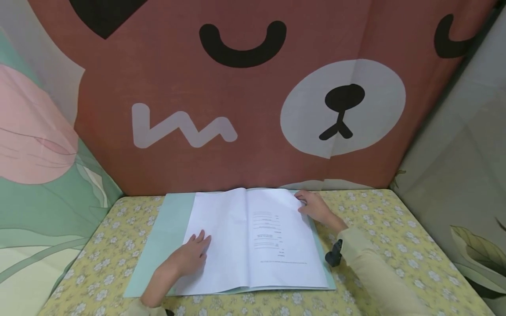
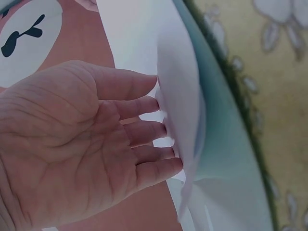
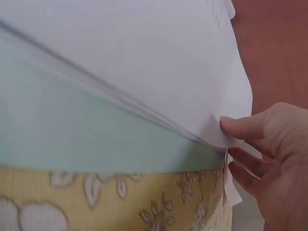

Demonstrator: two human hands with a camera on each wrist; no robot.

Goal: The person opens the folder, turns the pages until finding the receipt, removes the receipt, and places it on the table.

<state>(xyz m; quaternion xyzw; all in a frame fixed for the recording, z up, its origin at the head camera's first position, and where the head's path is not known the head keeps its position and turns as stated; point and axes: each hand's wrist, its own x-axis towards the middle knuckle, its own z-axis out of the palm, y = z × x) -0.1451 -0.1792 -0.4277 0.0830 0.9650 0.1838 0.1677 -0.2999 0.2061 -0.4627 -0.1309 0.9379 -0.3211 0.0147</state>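
A pale green folder (image 1: 170, 232) lies spread on the table with white paper sheets open in it. The left page (image 1: 225, 241) looks blank; the right sheet (image 1: 292, 237) carries small printed lines too fine to read. My left hand (image 1: 189, 258) rests on the blank page, its fingers extended, fingertips touching the paper in the left wrist view. At the far right corner, my right hand (image 1: 316, 208) pinches the printed sheet. The right wrist view shows the thumb (image 3: 238, 127) on top of that corner and the other fingers beneath or beside it.
A yellow flowered cloth (image 1: 371, 232) covers the table. Directly behind the folder rises a brown hanging (image 1: 253, 162) with a bear's face. Printed fabric panels stand at the left (image 1: 43, 197) and right (image 1: 462, 175). A dark wrist device (image 1: 334, 253) is on the right arm.
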